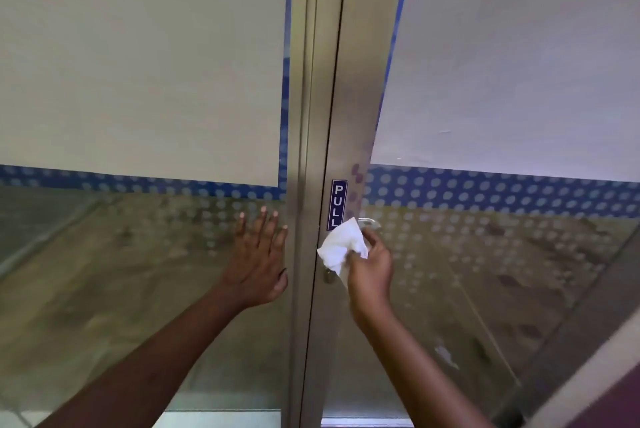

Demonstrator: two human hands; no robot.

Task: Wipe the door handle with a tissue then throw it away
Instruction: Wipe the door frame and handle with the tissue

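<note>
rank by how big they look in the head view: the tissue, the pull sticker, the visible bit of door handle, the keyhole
1. tissue
2. pull sticker
3. door handle, mostly hidden behind the tissue
4. keyhole, partly covered as well

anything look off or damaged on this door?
Nothing broken. One oddity: whitish scuffs or residue mark the right glass panel, low down. The right hand holds the tissue at the handle, covering the PULL sticker's bottom; the left hand lies flat on the left glass.
</note>
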